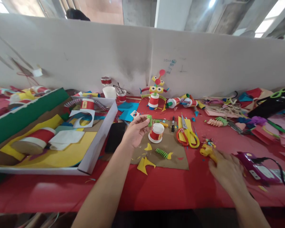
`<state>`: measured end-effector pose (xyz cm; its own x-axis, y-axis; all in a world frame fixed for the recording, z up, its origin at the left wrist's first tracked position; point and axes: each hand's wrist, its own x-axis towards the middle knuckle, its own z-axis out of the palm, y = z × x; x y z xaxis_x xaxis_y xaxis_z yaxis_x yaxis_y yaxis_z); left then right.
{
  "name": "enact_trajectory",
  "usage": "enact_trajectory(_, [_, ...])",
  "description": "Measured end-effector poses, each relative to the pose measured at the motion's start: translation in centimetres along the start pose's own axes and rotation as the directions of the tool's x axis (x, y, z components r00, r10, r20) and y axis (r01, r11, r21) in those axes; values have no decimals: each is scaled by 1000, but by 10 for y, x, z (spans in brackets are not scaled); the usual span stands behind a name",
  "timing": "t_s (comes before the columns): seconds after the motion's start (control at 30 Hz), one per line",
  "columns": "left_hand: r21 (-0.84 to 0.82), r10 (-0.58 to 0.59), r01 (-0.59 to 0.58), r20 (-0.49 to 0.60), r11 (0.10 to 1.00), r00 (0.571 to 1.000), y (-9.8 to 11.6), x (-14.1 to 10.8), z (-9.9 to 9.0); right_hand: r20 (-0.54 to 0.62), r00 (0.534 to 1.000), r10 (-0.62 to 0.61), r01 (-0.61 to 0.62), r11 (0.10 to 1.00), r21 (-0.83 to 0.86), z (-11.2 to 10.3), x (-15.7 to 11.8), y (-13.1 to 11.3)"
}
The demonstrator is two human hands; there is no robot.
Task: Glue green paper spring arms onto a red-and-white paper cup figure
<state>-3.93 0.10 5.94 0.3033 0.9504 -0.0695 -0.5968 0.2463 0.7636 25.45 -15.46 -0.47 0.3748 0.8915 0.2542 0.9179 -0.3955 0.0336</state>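
My left hand (138,130) pinches a small green folded-paper spring (149,120) between thumb and fingers, just above and left of a red and white paper cup (156,133). The cup stands on a brown cardboard sheet (175,160). In front of it lies another green paper spring (161,153) with a yellow paper piece at its end. To the right, my right hand (228,167) is closed around the handle of a yellow glue gun (207,150) lying on the red table; its fingers are partly blurred.
Scissors (187,134) lie right of the cardboard, and a black phone (115,137) left of it. A white box (102,126) holds paper and cups. A paper-cup figure (154,100) stands behind. A purple device (258,167) with a cord sits at right.
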Motion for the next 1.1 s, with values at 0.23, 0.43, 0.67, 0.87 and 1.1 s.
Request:
enact_trajectory(0.23, [66,27,-26,-4,997,1000,0,-3,3,102,994,-30,37,997,-74,4,15,6])
enact_trajectory(0.43, [160,66,-61,-25,985,997,-2,-5,5,165,985,-52,65,995,-74,7,27,13])
enact_trajectory(0.67, [275,113,-97,-44,956,993,-5,-7,6,-97,994,-43,62,978,199,-33,9,3])
enact_trajectory(0.87, [353,142,-128,-13,927,990,-9,-7,7,-110,974,-200,212,610,764,-79,0,-58])
enact_trajectory(1.1, [390,106,-109,30,914,994,-13,-7,12,-166,947,-276,286,482,828,-82,2,-96])
